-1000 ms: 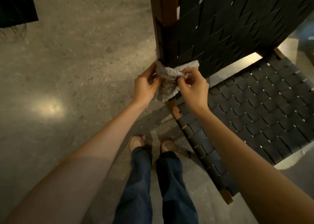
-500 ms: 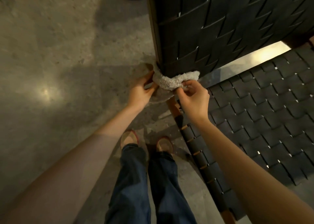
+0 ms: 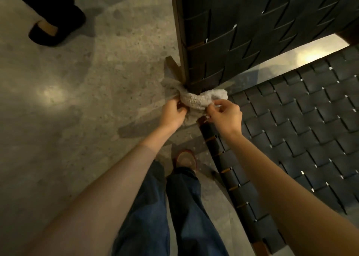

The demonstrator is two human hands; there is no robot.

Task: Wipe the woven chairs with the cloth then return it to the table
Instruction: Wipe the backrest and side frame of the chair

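The speckled grey floor (image 3: 77,139) carries a dark woven chair (image 3: 291,129) at the right. The wearer's brown shoe (image 3: 185,158) stands just beside its seat edge. Another person's black shoe (image 3: 46,34) stands well apart, upper left.

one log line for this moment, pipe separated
phase: wipe chair post | cloth: wrapped round its base | left hand: holds cloth | right hand: pinches cloth
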